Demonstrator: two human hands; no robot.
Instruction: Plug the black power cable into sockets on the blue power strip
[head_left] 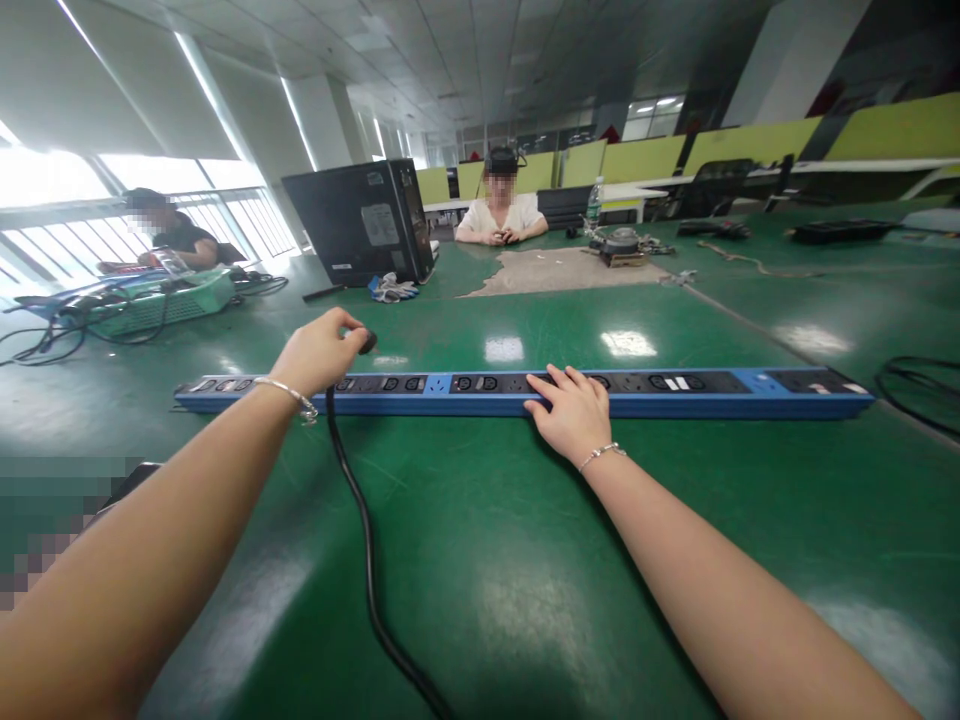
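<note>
Blue power strip [450, 405] seems braced (against sliding, perhaps) by the spread right hand [574, 415]; the left hand [316, 350] pinches a plug [368, 343].

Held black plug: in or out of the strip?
Out. The left hand holds the plug; green tabletop shows between it and the strip.

Power strip [480, 404]: long, blue housing, sockets upward; lies flat, roughly parallel to the bench's [480, 540] far edge. Black cable [367, 530]: plug [367, 343] in left hand [319, 352], unplugged; cord curves toward the near edge.
</note>
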